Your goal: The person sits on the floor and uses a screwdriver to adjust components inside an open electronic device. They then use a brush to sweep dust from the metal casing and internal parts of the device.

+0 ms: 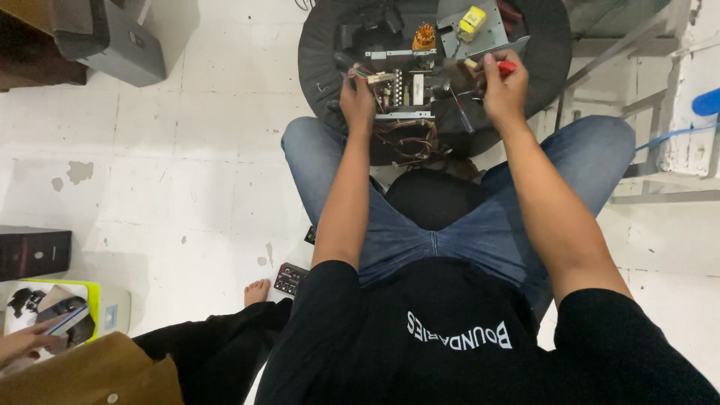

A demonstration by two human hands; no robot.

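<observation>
A seated person in blue jeans and a black shirt works over an opened electronic unit [401, 90], a bare circuit board in a metal frame, set on a round black stool [319, 45] just past the knees. The left hand [358, 97] is closed on the board's near left corner, fingers gripping a small pale connector with coloured leads. The right hand [502, 88] is curled tight around a red-handled tool [507, 67], held at the unit's right edge, so the board lies between the two hands and touches the left one; whether the tool's tip meets the board cannot be told. A bundle of red and yellow wires [409, 141] spills from the unit's near side toward the lap. Behind the board stand an orange copper coil [424, 36] and a grey metal cover [480, 30] carrying a yellow block [472, 18]. On the white tiled floor [187, 150], at lower left, another person's bare foot [257, 290] and a hand holding a phone [60, 319] appear near a small black remote-like device [289, 279].
</observation>
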